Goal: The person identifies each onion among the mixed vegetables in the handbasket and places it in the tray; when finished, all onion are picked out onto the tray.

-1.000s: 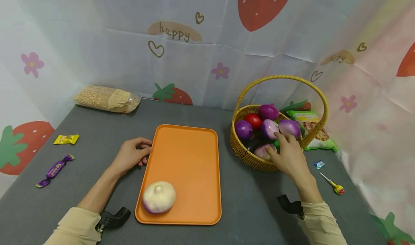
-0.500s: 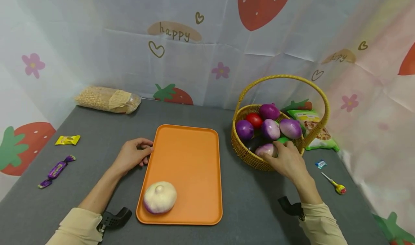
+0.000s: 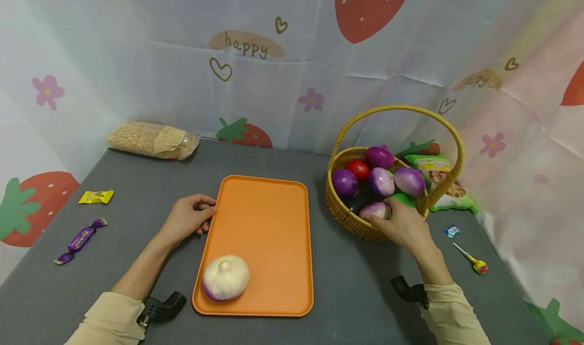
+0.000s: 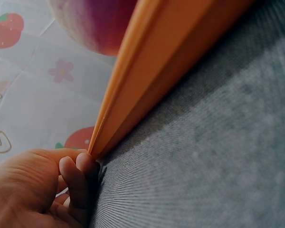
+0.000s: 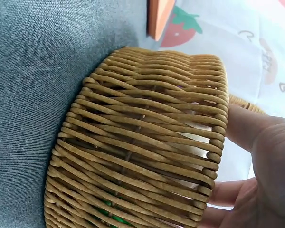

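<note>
My left hand [image 3: 188, 217] pinches the left rim of an orange tray [image 3: 269, 233] between thumb and finger, seen closely in the left wrist view. A round white vegetable [image 3: 225, 278] with a purple underside and a small nub sits at the tray's near left corner. On the right, my right hand [image 3: 406, 226] reaches into a yellow wicker basket [image 3: 351, 226] and holds a pale purple onion [image 3: 375, 211], thumb on its near side and fingers on its far side. From the right wrist, the basket's woven wall [image 5: 147, 133] hides most of that onion.
Around the held onion lie several purple onions [image 3: 409, 181], a red tomato [image 3: 358, 169] and a dark eggplant [image 3: 358, 201]. The basket's handle [image 3: 397, 108] arches above. A green snack bag [image 3: 449, 187], lollipop [image 3: 476, 265], wrapped candies [image 3: 81, 239] and a bag of beans [image 3: 150, 139] lie about.
My right hand has lowered slightly within the basket and closed its thumb and fingers about the near pale onion. My left hand and the tray stay where they were.
</note>
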`<move>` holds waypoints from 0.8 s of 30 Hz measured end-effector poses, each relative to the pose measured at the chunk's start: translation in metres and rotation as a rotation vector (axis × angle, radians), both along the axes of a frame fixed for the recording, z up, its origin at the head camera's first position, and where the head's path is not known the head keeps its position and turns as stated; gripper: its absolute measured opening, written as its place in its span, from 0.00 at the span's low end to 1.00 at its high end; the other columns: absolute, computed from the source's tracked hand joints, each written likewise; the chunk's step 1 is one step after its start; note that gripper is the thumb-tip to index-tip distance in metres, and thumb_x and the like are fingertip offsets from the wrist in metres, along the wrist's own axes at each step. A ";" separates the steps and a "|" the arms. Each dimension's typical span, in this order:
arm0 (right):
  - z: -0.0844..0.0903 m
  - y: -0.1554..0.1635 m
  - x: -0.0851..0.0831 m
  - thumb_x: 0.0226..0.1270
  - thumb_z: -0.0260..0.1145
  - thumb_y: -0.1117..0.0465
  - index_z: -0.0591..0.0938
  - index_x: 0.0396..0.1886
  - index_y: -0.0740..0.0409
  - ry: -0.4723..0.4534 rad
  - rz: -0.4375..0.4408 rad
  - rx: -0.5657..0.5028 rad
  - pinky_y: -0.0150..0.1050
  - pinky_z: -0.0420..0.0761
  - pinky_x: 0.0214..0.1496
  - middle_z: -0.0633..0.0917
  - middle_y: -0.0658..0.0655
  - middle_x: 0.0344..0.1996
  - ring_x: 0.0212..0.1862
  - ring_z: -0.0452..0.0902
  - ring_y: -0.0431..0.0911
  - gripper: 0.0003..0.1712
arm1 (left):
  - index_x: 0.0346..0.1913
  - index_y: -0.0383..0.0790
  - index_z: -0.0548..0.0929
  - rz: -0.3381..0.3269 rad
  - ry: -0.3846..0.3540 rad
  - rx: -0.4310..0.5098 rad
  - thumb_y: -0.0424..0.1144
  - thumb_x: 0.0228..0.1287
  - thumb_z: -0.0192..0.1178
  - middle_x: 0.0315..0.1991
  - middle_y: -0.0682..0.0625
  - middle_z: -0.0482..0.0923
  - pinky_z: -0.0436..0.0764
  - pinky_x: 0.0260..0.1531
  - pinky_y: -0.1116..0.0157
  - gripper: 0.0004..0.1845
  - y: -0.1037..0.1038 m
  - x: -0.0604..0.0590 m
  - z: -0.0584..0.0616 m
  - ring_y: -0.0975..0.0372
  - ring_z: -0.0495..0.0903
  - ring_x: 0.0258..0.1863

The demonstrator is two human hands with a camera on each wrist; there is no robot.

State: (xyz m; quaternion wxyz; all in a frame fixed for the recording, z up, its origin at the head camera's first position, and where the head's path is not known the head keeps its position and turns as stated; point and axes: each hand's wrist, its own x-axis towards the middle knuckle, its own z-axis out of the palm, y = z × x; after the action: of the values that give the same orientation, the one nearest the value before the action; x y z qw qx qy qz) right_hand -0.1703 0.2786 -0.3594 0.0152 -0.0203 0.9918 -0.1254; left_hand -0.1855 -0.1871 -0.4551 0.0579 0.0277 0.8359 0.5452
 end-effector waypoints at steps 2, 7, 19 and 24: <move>0.000 0.000 0.000 0.61 0.63 0.34 0.74 0.60 0.62 0.013 0.005 -0.006 0.59 0.77 0.40 0.83 0.68 0.47 0.48 0.80 0.63 0.41 | 0.54 0.28 0.78 0.000 0.001 0.000 0.36 0.69 0.58 0.35 0.39 0.79 0.80 0.16 0.66 0.16 0.000 0.000 0.000 0.64 0.78 0.17; 0.002 0.000 0.002 0.60 0.66 0.38 0.76 0.52 0.58 0.059 0.006 -0.032 0.48 0.73 0.33 0.83 0.60 0.38 0.40 0.79 0.55 0.32 | 0.54 0.28 0.78 -0.001 0.003 0.001 0.37 0.69 0.58 0.36 0.38 0.80 0.80 0.16 0.66 0.17 0.000 0.001 0.000 0.65 0.78 0.17; 0.005 -0.005 0.009 0.61 0.67 0.46 0.72 0.63 0.63 0.188 0.020 -0.127 0.50 0.77 0.42 0.80 0.64 0.50 0.46 0.75 0.55 0.36 | 0.54 0.28 0.78 -0.003 0.012 -0.013 0.37 0.70 0.58 0.36 0.38 0.80 0.81 0.17 0.65 0.17 0.000 0.002 0.001 0.64 0.78 0.17; 0.007 -0.008 0.011 0.61 0.67 0.50 0.70 0.66 0.62 0.289 0.047 -0.190 0.63 0.76 0.51 0.73 0.69 0.62 0.56 0.73 0.63 0.37 | 0.54 0.28 0.78 -0.004 0.014 -0.010 0.37 0.70 0.58 0.36 0.38 0.80 0.81 0.17 0.65 0.17 0.000 0.001 0.001 0.64 0.78 0.17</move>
State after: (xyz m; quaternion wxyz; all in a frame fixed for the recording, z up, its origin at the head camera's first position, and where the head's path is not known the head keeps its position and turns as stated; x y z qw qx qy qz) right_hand -0.1592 0.2701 -0.3521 -0.1264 -0.0627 0.9666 -0.2139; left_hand -0.1843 -0.1873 -0.4545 0.0532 0.0329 0.8388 0.5409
